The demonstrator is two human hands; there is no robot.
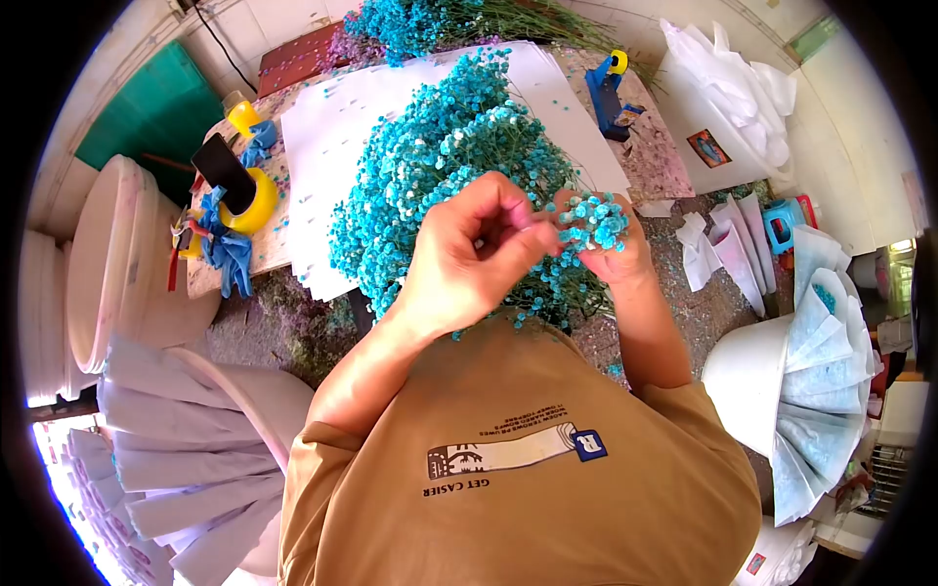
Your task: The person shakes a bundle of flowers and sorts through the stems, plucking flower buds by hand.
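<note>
A large heap of blue dried flowers (430, 166) lies on white paper sheets (322, 146) in front of my body. Over its near right part, my left hand (479, 244) has thumb and fingertips pinched together; whatever may be between them is too small to make out. Close beside it, to the right, my right hand (620, 244) is closed round a small sprig of blue flowers (593, 223). The sprig's blossoms face up, and its stems are hidden.
A phone (223, 169) leans on a yellow tape roll (251, 200) at the table's left. A blue tape dispenser (606, 98) stands at the back right. White tubs with wrapped paper (176, 439) flank me. More blue flowers (410, 24) lie at the far edge.
</note>
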